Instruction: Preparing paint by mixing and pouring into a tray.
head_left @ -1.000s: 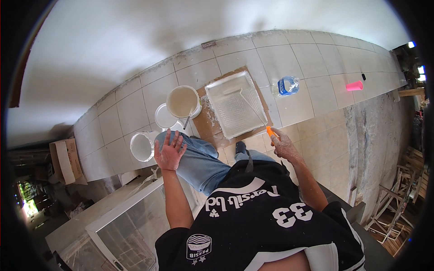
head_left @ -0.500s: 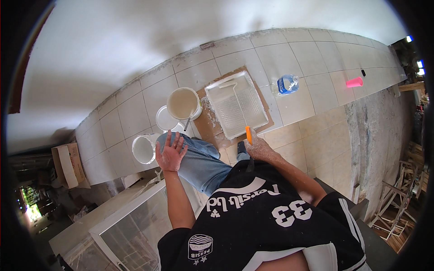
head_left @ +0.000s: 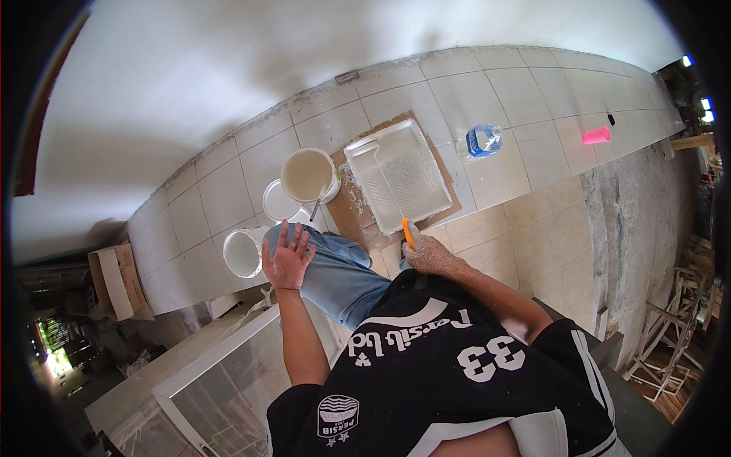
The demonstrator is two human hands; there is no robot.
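Note:
My right hand [head_left: 429, 253] is wrapped round the orange handle of a paint roller [head_left: 391, 185]. The roller's thin wire frame reaches across a white paint tray [head_left: 437, 199], its head lying at the tray's far left corner. White specks cover my right hand and forearm. My left hand [head_left: 289, 260] is raised with fingers spread and palm showing, holding nothing, above my jeans-clad leg. Close beyond it stand a large bucket of off-white paint [head_left: 285, 180] with a dark-handled brush [head_left: 316, 207] leaning in it, and a smaller white bucket [head_left: 242, 254].
The tray rests on paint-spattered cardboard [head_left: 352, 221] on a tiled ledge. A white lid [head_left: 279, 199] lies by the large bucket. Farther right are a clear plastic bottle [head_left: 481, 142] and a pink cup [head_left: 596, 135]. A cardboard box [head_left: 120, 282] stands left; a white wall [head_left: 304, 38] rises behind.
My right hand has shifted left with the roller, whose head has slid from the tray's far middle toward its far left corner. My left hand has hardly moved.

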